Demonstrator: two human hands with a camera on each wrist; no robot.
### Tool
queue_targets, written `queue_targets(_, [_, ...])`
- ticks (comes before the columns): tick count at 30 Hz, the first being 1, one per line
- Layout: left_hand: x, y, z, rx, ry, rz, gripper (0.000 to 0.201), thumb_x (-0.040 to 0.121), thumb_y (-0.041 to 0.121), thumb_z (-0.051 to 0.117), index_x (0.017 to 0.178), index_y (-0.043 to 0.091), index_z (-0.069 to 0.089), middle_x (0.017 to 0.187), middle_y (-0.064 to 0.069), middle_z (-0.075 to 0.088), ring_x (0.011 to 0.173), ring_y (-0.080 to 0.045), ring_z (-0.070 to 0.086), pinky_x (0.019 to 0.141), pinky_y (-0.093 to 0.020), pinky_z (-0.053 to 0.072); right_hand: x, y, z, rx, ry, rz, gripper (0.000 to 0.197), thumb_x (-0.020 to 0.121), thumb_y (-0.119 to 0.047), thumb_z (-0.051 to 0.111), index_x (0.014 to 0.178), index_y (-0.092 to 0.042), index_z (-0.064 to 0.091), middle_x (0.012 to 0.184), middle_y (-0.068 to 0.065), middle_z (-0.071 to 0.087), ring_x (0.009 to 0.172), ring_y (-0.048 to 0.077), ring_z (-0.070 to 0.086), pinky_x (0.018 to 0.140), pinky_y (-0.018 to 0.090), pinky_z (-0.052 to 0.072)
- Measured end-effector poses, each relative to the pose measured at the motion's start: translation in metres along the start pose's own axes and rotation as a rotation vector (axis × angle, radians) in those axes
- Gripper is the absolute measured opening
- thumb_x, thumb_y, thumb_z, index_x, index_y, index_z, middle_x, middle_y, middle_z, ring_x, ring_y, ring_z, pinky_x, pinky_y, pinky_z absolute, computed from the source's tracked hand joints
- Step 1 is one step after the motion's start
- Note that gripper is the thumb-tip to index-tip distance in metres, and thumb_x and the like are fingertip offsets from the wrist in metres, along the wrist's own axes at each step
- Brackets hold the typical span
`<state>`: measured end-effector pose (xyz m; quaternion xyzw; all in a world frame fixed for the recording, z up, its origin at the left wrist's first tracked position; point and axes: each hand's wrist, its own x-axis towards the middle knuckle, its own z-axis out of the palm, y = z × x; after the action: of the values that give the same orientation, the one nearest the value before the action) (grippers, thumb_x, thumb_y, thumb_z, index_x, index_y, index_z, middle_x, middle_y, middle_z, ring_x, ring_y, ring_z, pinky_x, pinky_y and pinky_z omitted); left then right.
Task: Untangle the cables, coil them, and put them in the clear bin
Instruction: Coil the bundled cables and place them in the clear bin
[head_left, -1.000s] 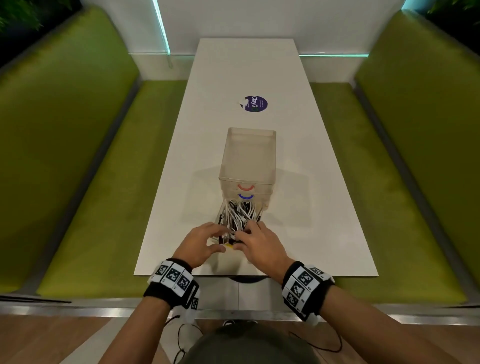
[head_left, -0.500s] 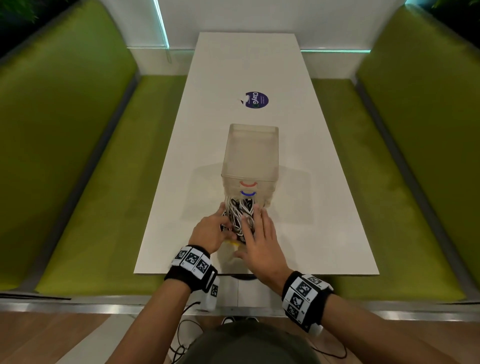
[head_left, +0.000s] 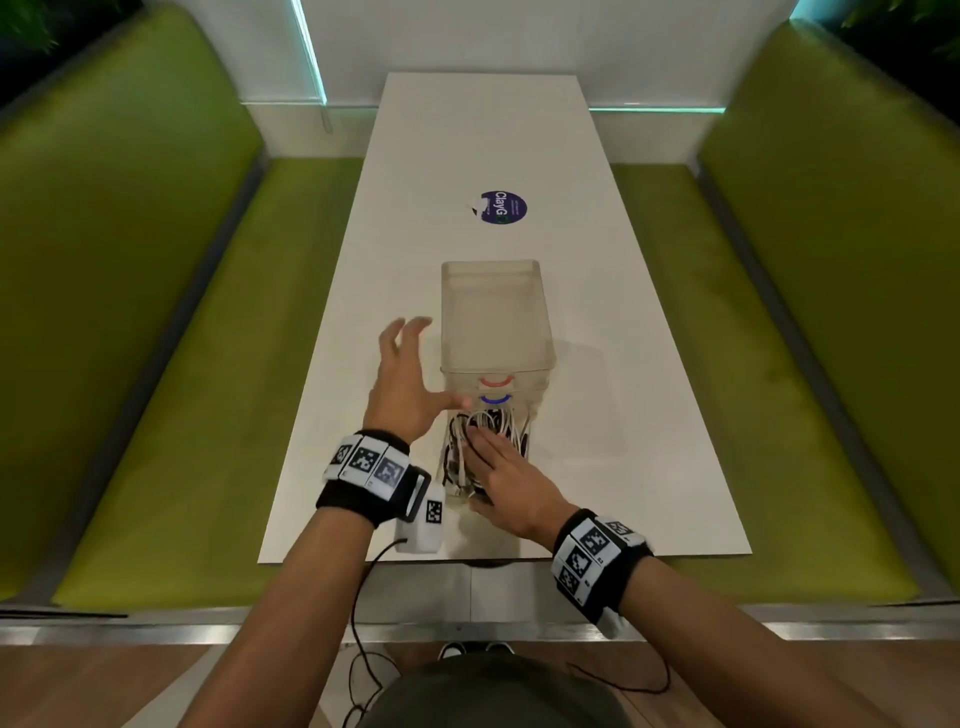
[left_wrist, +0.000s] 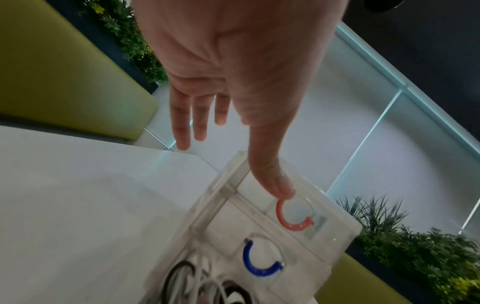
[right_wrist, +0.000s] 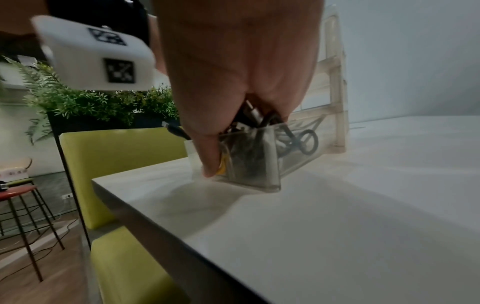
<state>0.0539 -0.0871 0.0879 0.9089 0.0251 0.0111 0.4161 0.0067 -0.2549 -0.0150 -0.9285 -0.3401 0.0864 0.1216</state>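
Note:
A tall clear bin (head_left: 493, 312) with a red handle (head_left: 496, 382) and a blue handle (head_left: 494, 399) stands mid-table. Its lowest drawer (right_wrist: 270, 164) is pulled out towards me and holds a tangle of white and black cables (head_left: 493, 418). My right hand (head_left: 493, 467) lies flat on the cables, pressing them down; in the right wrist view its thumb runs down the drawer's near end. My left hand (head_left: 415, 364) hovers spread at the bin's left side and holds nothing. Its thumb tip (left_wrist: 283, 189) is at the red handle (left_wrist: 293, 218).
The long white table (head_left: 623, 415) has a round purple sticker (head_left: 503, 207) beyond the bin. Green benches (head_left: 156, 415) (head_left: 779, 415) run along both sides. The table's near edge is just behind my wrists.
My left hand has left the cables, risen and moved forward to the bin's left side, fingers spread. My right hand has slid forward and stays flat on the cables.

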Motion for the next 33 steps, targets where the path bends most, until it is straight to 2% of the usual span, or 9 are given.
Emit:
queue_targets(3, [0.018, 0.010, 0.010, 0.011, -0.262, 0.115, 0.101, 0.067, 0.015, 0.085, 0.144, 0.046, 0.027, 0.160, 0.004, -0.012, 0.147, -0.021, 0.013, 0.113, -0.038, 0.030, -0.002, 0.007, -0.005, -0.017, -0.019, -0.056, 0.072, 0.083, -0.023, 0.064, 0.143, 0.003, 0.033, 0.152, 0.024, 0.027, 0.143, 0.039, 0.021, 0.118, 0.049, 0.014])
queue_targets(7, [0.028, 0.009, 0.016, -0.010, -0.243, 0.171, 0.063, 0.082, 0.007, 0.072, 0.135, 0.034, 0.049, 0.161, 0.003, 0.007, 0.145, -0.014, 0.020, 0.108, -0.017, 0.020, 0.004, 0.024, -0.023, -0.016, -0.032, -0.084, 0.071, 0.086, -0.023, 0.064, 0.144, 0.002, 0.031, 0.153, 0.021, 0.025, 0.144, 0.035, 0.017, 0.119, 0.041, 0.009])
queue_targets(10, [0.028, 0.005, 0.014, -0.006, -0.272, 0.214, 0.062, 0.082, 0.008, 0.072, 0.133, 0.035, 0.051, 0.161, 0.004, 0.009, 0.145, -0.015, 0.020, 0.109, -0.019, 0.019, 0.001, 0.030, -0.023, -0.049, -0.002, -0.077, 0.072, 0.076, -0.028, 0.075, 0.135, -0.001, 0.046, 0.143, 0.021, 0.041, 0.133, 0.038, 0.037, 0.114, 0.045, 0.028])
queue_targets(13, [0.027, 0.004, 0.015, 0.003, -0.256, 0.209, 0.062, 0.082, 0.009, 0.072, 0.134, 0.035, 0.051, 0.161, 0.004, 0.008, 0.145, -0.016, 0.021, 0.108, -0.018, 0.020, -0.005, 0.025, -0.018, -0.172, 0.141, -0.019, 0.074, 0.064, -0.043, 0.079, 0.126, -0.011, 0.055, 0.122, 0.011, 0.050, 0.110, 0.029, 0.044, 0.094, 0.039, 0.047])
queue_targets(17, [0.028, 0.007, 0.012, 0.040, -0.279, 0.207, 0.061, 0.084, 0.009, 0.070, 0.136, 0.033, 0.049, 0.161, 0.000, 0.007, 0.145, -0.019, 0.021, 0.108, -0.018, 0.018, 0.007, 0.023, -0.019, -0.251, 0.277, 0.031, 0.080, 0.051, -0.046, 0.085, 0.119, -0.012, 0.061, 0.108, 0.008, 0.056, 0.094, 0.024, 0.040, 0.085, 0.034, 0.038])
queue_targets(22, [0.028, 0.008, 0.011, 0.039, -0.280, 0.196, 0.062, 0.084, 0.009, 0.070, 0.136, 0.034, 0.049, 0.161, 0.001, 0.007, 0.145, -0.019, 0.022, 0.108, -0.018, 0.020, 0.003, 0.017, -0.017, -0.210, 0.328, 0.100, 0.084, 0.046, -0.049, 0.086, 0.114, -0.012, 0.056, 0.111, 0.008, 0.059, 0.101, 0.025, 0.041, 0.090, 0.033, 0.030])
queue_targets(26, [0.027, 0.008, 0.011, 0.030, -0.277, 0.196, 0.062, 0.084, 0.008, 0.070, 0.136, 0.034, 0.049, 0.161, 0.001, 0.007, 0.144, -0.019, 0.024, 0.106, -0.017, 0.021, -0.014, -0.001, -0.006, -0.100, 0.448, -0.094, 0.054, 0.073, -0.048, 0.067, 0.117, -0.019, 0.054, 0.124, 0.009, 0.056, 0.115, 0.027, 0.042, 0.096, 0.038, 0.032])
queue_targets(29, [0.028, 0.008, 0.011, 0.031, -0.273, 0.194, 0.062, 0.083, 0.009, 0.070, 0.135, 0.034, 0.049, 0.161, 0.002, 0.007, 0.144, -0.019, 0.025, 0.106, -0.018, 0.021, 0.002, -0.013, -0.002, -0.094, 0.476, -0.187, 0.023, 0.083, -0.037, 0.055, 0.094, -0.019, 0.065, 0.105, 0.003, 0.066, 0.101, 0.023, 0.052, 0.082, 0.033, 0.037])
queue_targets(33, [0.028, 0.008, 0.009, 0.036, -0.282, 0.189, 0.063, 0.083, 0.008, 0.070, 0.135, 0.035, 0.049, 0.161, 0.002, 0.007, 0.144, -0.019, 0.024, 0.107, -0.019, 0.021, 0.022, -0.015, -0.007, -0.114, 0.504, -0.072, 0.025, 0.085, -0.030, 0.049, 0.076, -0.018, 0.068, 0.079, -0.004, 0.065, 0.083, 0.020, 0.056, 0.074, 0.031, 0.038])
